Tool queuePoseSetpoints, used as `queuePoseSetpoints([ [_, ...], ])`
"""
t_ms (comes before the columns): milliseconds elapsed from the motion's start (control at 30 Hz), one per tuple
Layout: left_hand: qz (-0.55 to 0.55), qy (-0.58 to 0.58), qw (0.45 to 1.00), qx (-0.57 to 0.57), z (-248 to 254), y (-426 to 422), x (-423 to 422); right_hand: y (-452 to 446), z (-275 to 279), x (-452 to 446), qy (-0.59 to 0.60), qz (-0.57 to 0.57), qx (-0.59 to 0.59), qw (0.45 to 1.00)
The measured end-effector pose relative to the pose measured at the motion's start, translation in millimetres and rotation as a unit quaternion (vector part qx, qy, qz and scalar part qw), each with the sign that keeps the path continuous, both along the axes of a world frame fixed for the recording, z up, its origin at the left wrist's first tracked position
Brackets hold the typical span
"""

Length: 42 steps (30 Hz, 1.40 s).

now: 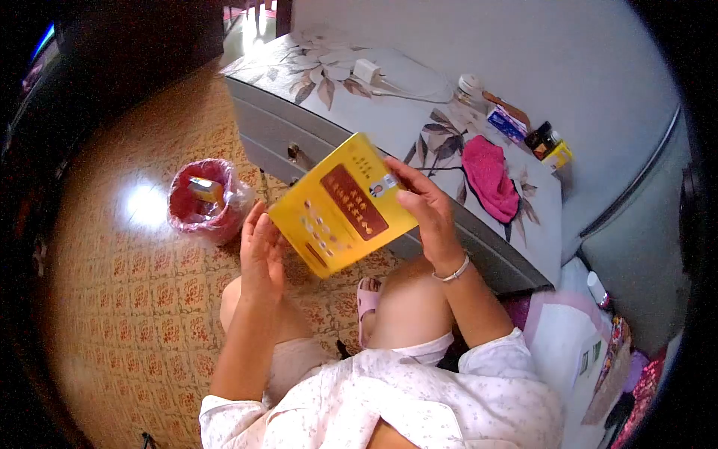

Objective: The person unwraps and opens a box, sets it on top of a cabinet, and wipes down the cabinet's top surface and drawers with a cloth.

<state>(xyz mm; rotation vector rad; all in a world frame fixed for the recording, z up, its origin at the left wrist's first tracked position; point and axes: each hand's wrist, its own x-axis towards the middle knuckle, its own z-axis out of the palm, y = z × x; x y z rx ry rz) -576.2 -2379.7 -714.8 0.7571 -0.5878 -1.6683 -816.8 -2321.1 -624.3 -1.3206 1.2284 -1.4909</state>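
Note:
A flat yellow box [299, 232] with a dark red panel of gold characters and a small portrait hangs tilted above my knees. My right hand [430, 213] grips its right side, thumb on the front and the other fingers along the edge and behind. At the box's lower left corner is my left hand [262, 251], its fingers stretched upward. Whether those fingertips touch the box I cannot tell. A bracelet [453, 269] circles my right wrist.
A pink-lined waste bin [239, 198] containing a small carton [206, 189] stands on the patterned floor. On the grey drawer cabinet [404, 123] lie a white charger [366, 71] with cable, a pink cloth [490, 178], a jar [468, 88] and small boxes [508, 123].

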Motion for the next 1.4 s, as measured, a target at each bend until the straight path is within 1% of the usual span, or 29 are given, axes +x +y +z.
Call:
queuePoseSetpoints([
  [67,0.019,-0.068,0.997,-0.037,0,0,0,6,8,-1,0.018,0.004,0.015,1.0],
  [133,0.02,-0.082,0.991,-0.103,10,3,-1,12,14,0,0.163,0.039,0.044,0.985],
  [167,0.02,-0.081,0.991,-0.1,11,4,-1,14,13,5,0.157,0.043,0.044,0.986],
  [200,-0.005,-0.115,0.979,-0.169,12,5,-2,16,13,6,0.157,0.045,0.046,0.985],
  [233,-0.029,-0.149,0.96,-0.237,13,6,-3,18,13,8,0.214,0.062,0.019,0.975],
  [267,-0.027,-0.15,0.96,-0.234,14,7,-5,20,12,11,0.269,0.078,-0.009,0.96],
  [333,-0.095,-0.101,0.932,-0.335,16,11,-11,23,15,19,0.272,0.095,-0.025,0.957],
  [367,-0.131,-0.086,0.937,-0.312,20,15,-9,25,21,24,0.317,0.109,-0.062,0.94],
  [400,-0.13,-0.087,0.938,-0.31,21,17,-5,26,24,28,0.36,0.122,-0.1,0.919],
  [433,-0.148,-0.128,0.931,-0.31,22,18,-2,27,22,30,0.365,0.116,-0.126,0.915],
  [467,-0.166,-0.168,0.921,-0.309,24,19,0,29,23,32,0.364,0.117,-0.125,0.915],
  [500,-0.163,-0.153,0.931,-0.288,31,22,0,32,26,34,0.377,0.118,-0.127,0.91],
  [533,-0.163,-0.153,0.931,-0.288,27,23,0,34,29,35,0.39,0.118,-0.129,0.904],
  [600,-0.143,-0.076,0.946,-0.282,17,25,0,41,31,39,0.383,0.108,-0.107,0.911],
  [667,-0.13,-0.07,0.948,-0.283,17,26,-1,43,33,42,0.376,0.097,-0.085,0.917],
  [733,-0.117,-0.064,0.95,-0.283,15,26,-1,44,33,45,0.457,0.044,-0.163,0.873],
  [767,-0.099,-0.066,0.947,-0.298,13,26,-2,45,35,46,0.457,0.043,-0.162,0.874],
  [833,-0.082,-0.067,0.944,-0.313,13,27,-3,47,37,49,0.525,0.009,-0.198,0.828],
  [1033,-0.055,-0.09,0.935,-0.34,14,27,-4,47,31,55,0.511,-0.001,-0.2,0.836],
  [1100,-0.043,-0.089,0.923,-0.371,14,27,-6,47,32,57,0.514,-0.003,-0.196,0.835],
  [1200,-0.037,-0.117,0.928,-0.352,19,31,-5,46,33,57,0.517,0.001,-0.191,0.835],
  [1400,-0.034,-0.125,0.924,-0.359,18,30,-5,43,32,58,0.514,0.007,-0.182,0.839],
])
